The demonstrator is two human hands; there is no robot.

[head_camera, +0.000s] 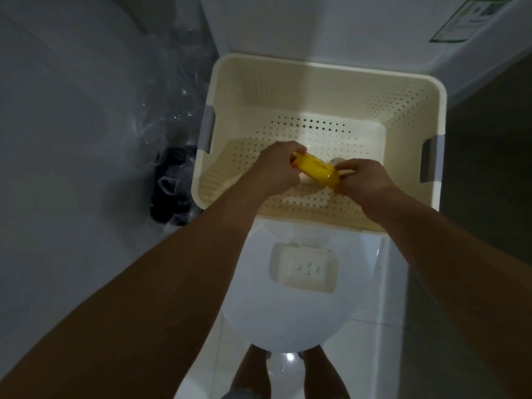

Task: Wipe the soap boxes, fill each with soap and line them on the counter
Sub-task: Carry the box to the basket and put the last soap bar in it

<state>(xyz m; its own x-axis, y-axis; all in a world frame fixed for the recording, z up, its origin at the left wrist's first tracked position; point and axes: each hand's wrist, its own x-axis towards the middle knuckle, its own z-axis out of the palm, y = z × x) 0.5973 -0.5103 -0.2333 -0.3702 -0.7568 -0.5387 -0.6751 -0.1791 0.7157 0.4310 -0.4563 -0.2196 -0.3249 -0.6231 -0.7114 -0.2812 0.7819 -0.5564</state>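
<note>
A yellow soap box (316, 169) is held over the cream perforated basket (322, 84). My left hand (277, 165) grips its left end and my right hand (364, 178) pinches its right end. Pale items lie on the basket floor under my hands, mostly hidden. A cream soap box (303, 267) sits open on the white toilet lid (288, 321) below the basket.
The basket rests across the toilet, against the white cistern (316, 24). A clear plastic bag (172, 90) and dark cloth (172, 185) lie on the floor to the left. A dark wall (489, 168) stands at the right. White floor tiles (371, 355) show below.
</note>
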